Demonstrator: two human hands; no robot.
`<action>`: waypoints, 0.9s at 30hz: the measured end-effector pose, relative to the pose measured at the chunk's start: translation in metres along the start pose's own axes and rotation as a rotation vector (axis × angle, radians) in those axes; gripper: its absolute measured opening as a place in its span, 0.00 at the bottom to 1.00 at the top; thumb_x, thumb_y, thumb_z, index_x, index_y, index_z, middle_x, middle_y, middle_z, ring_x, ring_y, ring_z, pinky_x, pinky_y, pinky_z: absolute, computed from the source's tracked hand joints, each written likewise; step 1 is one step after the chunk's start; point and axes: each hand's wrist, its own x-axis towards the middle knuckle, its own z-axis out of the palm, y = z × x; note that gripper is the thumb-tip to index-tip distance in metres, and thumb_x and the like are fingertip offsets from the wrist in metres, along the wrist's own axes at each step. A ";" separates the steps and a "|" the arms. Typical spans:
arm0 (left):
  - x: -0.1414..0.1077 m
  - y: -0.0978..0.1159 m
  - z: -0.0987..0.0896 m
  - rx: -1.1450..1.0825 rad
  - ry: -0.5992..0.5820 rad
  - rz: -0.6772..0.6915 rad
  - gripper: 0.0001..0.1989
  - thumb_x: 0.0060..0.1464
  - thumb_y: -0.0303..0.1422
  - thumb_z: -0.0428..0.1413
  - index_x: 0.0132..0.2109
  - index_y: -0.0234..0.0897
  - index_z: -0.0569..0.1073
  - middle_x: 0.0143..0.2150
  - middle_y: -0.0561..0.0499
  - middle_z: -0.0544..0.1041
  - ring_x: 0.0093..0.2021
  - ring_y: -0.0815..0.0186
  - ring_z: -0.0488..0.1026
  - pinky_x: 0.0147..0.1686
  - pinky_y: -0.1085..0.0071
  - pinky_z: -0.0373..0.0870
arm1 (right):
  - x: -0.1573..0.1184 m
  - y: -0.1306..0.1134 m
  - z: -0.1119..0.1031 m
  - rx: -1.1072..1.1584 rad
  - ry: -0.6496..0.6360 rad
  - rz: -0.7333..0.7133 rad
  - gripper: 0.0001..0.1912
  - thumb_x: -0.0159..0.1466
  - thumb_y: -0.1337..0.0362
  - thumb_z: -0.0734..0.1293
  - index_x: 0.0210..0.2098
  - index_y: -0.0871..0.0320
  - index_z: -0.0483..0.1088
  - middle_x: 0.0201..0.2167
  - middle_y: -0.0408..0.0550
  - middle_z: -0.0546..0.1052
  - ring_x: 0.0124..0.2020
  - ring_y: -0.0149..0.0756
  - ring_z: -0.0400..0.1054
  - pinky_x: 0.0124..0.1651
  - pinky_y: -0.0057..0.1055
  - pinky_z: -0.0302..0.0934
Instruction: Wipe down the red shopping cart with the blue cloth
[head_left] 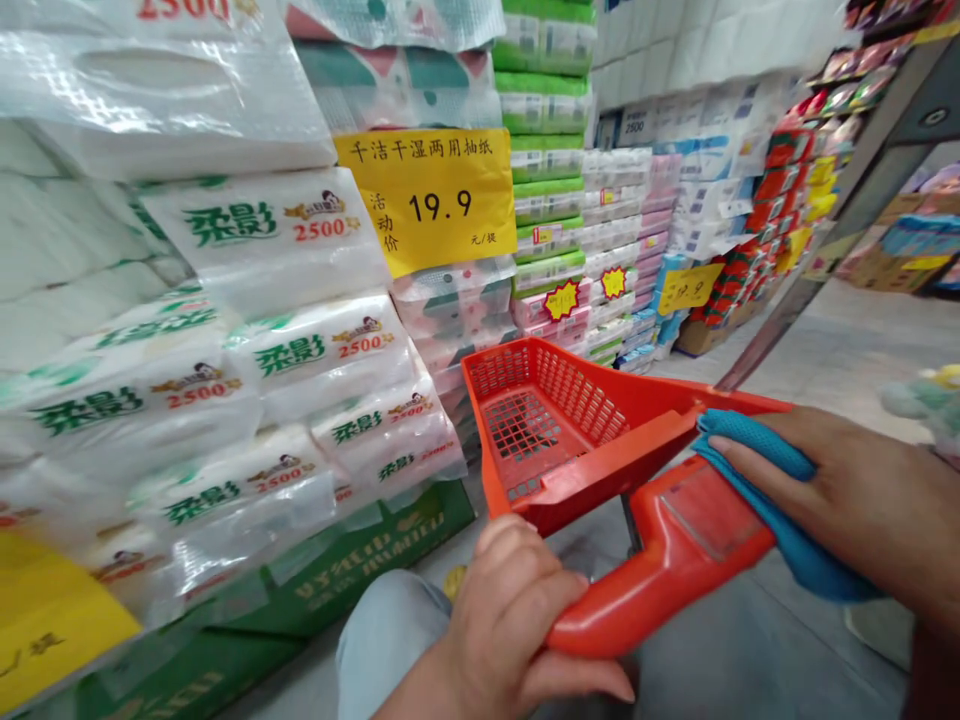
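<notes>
A red plastic shopping cart (585, 490) stands before me, its grid-walled tray at the far side and a thick handle (637, 600) nearest to me. My left hand (517, 610) has its fingers wrapped round the left end of that handle, with the thumb beneath. In my right hand (840, 480) is a blue cloth (814, 545), pressed against the cart where the tray's rim meets the handle's right end. Part of the cloth hangs below my fingers. The undersides of the handle and the cart's lower frame are mostly hidden.
Stacked white tissue packs (307, 350) rise close on the left above a green base (352, 560). A yellow price sign (442, 200) hangs on neighbouring packs. Green packs (544, 140) stand farther along. A slanted metal bar (817, 260) crosses the right side, over grey floor (862, 340).
</notes>
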 end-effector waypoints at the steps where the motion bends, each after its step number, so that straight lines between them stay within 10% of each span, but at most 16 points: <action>1: -0.001 0.000 -0.001 0.000 0.006 -0.003 0.26 0.53 0.55 0.59 0.48 0.38 0.69 0.31 0.51 0.76 0.35 0.65 0.73 0.42 0.63 0.70 | -0.006 -0.014 -0.003 0.000 0.015 -0.028 0.29 0.64 0.37 0.57 0.42 0.49 0.79 0.40 0.50 0.81 0.35 0.49 0.74 0.35 0.43 0.67; 7: -0.003 0.003 -0.002 0.037 0.021 -0.018 0.24 0.55 0.54 0.58 0.44 0.37 0.70 0.33 0.51 0.76 0.36 0.65 0.72 0.44 0.63 0.69 | -0.033 -0.066 -0.012 0.192 -0.072 -0.331 0.20 0.69 0.45 0.60 0.43 0.49 0.76 0.41 0.46 0.78 0.40 0.38 0.73 0.43 0.35 0.67; 13: -0.001 0.002 0.001 0.037 0.035 -0.015 0.25 0.54 0.55 0.57 0.44 0.36 0.71 0.35 0.50 0.76 0.38 0.64 0.73 0.47 0.62 0.70 | -0.032 -0.041 -0.006 -0.077 0.089 -0.005 0.26 0.68 0.42 0.57 0.44 0.54 0.77 0.40 0.50 0.77 0.38 0.43 0.72 0.39 0.39 0.66; 19: -0.008 -0.012 -0.005 -0.050 -0.018 -0.036 0.27 0.54 0.55 0.57 0.50 0.38 0.71 0.43 0.46 0.78 0.47 0.60 0.75 0.59 0.54 0.68 | -0.058 -0.072 -0.003 0.136 0.131 -0.222 0.20 0.69 0.48 0.62 0.48 0.55 0.76 0.45 0.50 0.77 0.45 0.40 0.72 0.50 0.37 0.67; 24: -0.018 -0.021 -0.008 -0.088 -0.065 -0.071 0.28 0.55 0.54 0.56 0.54 0.40 0.70 0.47 0.44 0.78 0.53 0.58 0.74 0.62 0.51 0.65 | -0.055 -0.059 -0.001 0.006 0.193 0.012 0.24 0.69 0.45 0.60 0.46 0.56 0.76 0.44 0.53 0.76 0.44 0.46 0.72 0.44 0.43 0.69; 27: -0.019 -0.024 -0.007 -0.082 -0.053 -0.090 0.27 0.55 0.54 0.56 0.53 0.40 0.70 0.47 0.45 0.78 0.52 0.58 0.74 0.63 0.51 0.64 | -0.061 -0.073 0.003 0.048 0.251 -0.081 0.20 0.68 0.49 0.63 0.46 0.57 0.76 0.43 0.53 0.76 0.44 0.44 0.72 0.45 0.42 0.70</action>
